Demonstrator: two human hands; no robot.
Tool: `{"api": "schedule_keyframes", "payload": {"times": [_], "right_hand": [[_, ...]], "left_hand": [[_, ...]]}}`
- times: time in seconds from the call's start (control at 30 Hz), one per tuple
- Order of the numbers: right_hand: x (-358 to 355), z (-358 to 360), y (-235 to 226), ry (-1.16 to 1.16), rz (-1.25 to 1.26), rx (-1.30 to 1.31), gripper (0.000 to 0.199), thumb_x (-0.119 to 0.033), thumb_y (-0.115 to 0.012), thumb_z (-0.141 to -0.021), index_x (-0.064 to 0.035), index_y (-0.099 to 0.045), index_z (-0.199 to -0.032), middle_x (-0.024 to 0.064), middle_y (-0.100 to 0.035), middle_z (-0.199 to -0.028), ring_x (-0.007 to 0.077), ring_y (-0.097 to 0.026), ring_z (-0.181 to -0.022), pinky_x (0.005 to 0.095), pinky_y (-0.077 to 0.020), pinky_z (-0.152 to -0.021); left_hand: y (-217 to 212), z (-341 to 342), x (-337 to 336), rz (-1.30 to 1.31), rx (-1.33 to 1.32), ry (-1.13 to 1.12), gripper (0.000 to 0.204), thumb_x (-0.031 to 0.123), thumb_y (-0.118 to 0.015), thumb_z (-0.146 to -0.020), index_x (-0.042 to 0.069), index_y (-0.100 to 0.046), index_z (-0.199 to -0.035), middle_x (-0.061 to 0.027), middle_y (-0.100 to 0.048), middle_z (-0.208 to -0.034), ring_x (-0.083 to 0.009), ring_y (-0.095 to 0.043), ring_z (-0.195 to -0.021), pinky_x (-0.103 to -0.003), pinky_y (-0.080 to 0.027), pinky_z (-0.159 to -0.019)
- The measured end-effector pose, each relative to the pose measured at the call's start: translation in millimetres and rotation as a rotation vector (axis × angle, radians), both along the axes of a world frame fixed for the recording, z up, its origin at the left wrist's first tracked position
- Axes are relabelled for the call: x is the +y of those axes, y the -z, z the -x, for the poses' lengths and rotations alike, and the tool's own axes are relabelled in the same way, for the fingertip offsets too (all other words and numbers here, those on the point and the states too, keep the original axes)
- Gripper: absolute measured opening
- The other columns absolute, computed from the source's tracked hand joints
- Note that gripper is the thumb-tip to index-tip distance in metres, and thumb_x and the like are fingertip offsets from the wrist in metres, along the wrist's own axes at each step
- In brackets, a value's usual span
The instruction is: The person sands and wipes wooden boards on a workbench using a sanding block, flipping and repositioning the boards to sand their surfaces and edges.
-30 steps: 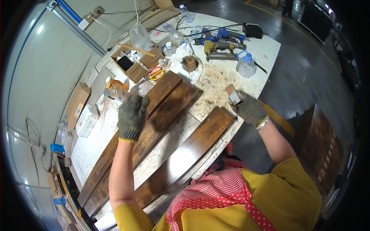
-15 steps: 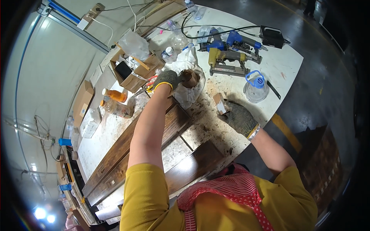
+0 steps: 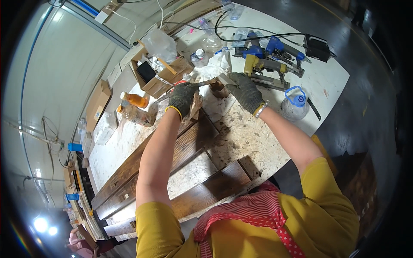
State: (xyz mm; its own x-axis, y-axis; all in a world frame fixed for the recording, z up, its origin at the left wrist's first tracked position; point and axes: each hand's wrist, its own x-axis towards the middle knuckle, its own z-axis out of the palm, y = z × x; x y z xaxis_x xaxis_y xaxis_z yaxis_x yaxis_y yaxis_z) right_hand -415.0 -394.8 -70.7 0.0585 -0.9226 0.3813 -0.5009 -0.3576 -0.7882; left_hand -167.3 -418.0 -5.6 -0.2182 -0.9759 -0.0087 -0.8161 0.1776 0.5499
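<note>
My left hand, in a dark work glove with a yellow cuff, is closed round a thin, dark stick-like tool. A crumpled brown piece, rag or paper, hangs at its palm side. My right hand, gloved too, pinches a pale flat piece against the tool's end. Just below the tool stands a small brown cup on a white plastic bag. Dark-stained wooden boards lie under my forearms; part of the red-handled pliers hides behind my left hand.
Nail guns and a black box with a cable lie at the far right. A clear jug with a blue handle stands nearer. A cardboard box and drink bottles are on the left. Wood flakes litter the table.
My right hand has moved up and left with its pale piece, to the tool. My left hand has drawn back from the cup, and the tool and brown piece now show in it.
</note>
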Motion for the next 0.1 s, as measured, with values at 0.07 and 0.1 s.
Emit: {"api": "schedule_keyframes", "payload": {"times": [0.07, 0.1], "right_hand": [[-8.4, -10.7, -7.1, -0.03, 0.036, 0.081, 0.041, -0.023, -0.066, -0.088, -0.0023, -0.06, -0.123, 0.0208, -0.062, -0.117, 0.035, -0.06, -0.11, 0.041, -0.0479, -0.094], [-12.8, -12.3, -11.7, -0.088, -0.099, 0.059, 0.05, -0.029, -0.065, -0.089, -0.0032, -0.056, -0.13, 0.0236, -0.057, -0.128, 0.0352, -0.055, -0.119, 0.0411, -0.042, -0.103]], "left_hand": [[14.1, -12.1, 3.9, -0.003, 0.151, -0.02, 0.019, 0.023, -0.06, -0.089, 0.004, -0.063, -0.083, -0.0101, -0.064, -0.082, -0.02, -0.057, -0.077, -0.036, -0.046, -0.075], [9.9, -14.0, 3.7, 0.093, -0.1, 0.141, 0.018, 0.022, -0.063, -0.087, 0.005, -0.063, -0.092, -0.0104, -0.065, -0.088, -0.0183, -0.057, -0.082, -0.034, -0.046, -0.078]]}}
